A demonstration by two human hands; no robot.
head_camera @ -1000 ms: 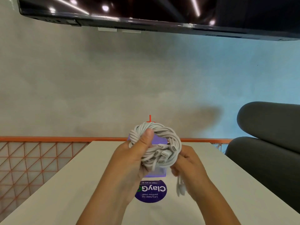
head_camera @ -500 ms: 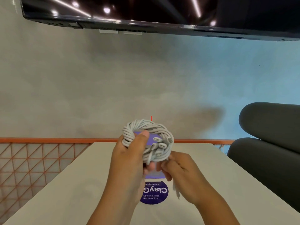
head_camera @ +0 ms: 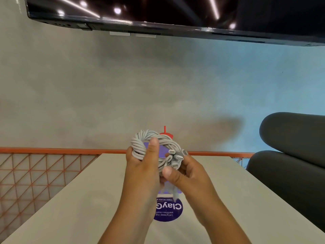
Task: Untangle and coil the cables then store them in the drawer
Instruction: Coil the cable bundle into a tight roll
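My left hand [head_camera: 142, 166] grips the coil [head_camera: 139, 140] of grey cables, thumb pressed across its front and fingers curled round the back, holding it up above the table [head_camera: 88, 199]. My right hand [head_camera: 188, 175] is closed on the coil's lower right, thumb against the strands and fingers wrapped behind the plugs [head_camera: 177, 156]. A loose end seems to hang below my palm, though it blurs against the sticker [head_camera: 174, 210].
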